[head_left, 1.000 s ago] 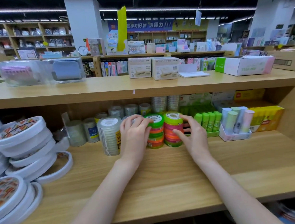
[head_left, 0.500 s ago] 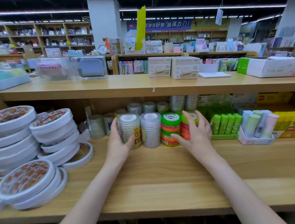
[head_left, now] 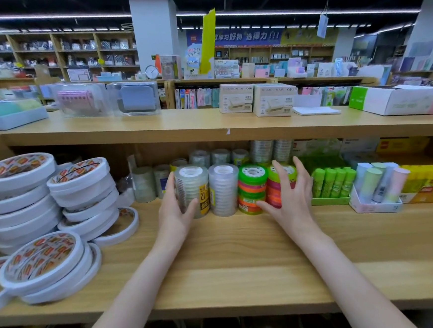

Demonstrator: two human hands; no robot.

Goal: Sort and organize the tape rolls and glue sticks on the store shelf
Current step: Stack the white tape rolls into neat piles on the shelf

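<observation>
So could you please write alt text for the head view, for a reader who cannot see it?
On a wooden store shelf, the left hand grips a clear tape stack while the right hand touches two neon tape stacks. White tape rolls sit left, green glue sticks right.

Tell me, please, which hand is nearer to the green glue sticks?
Right. The right hand rests on the colored tape stack just beside the green glue sticks; the left hand is farther away.

Clear tape stacks (head_left: 192, 190) with a yellow label; neon green, orange and pink tape stacks (head_left: 253, 189); lime-green glue sticks (head_left: 332, 182); white tape rolls (head_left: 18, 195) printed red and orange; light wood shelf (head_left: 231, 261)
</observation>
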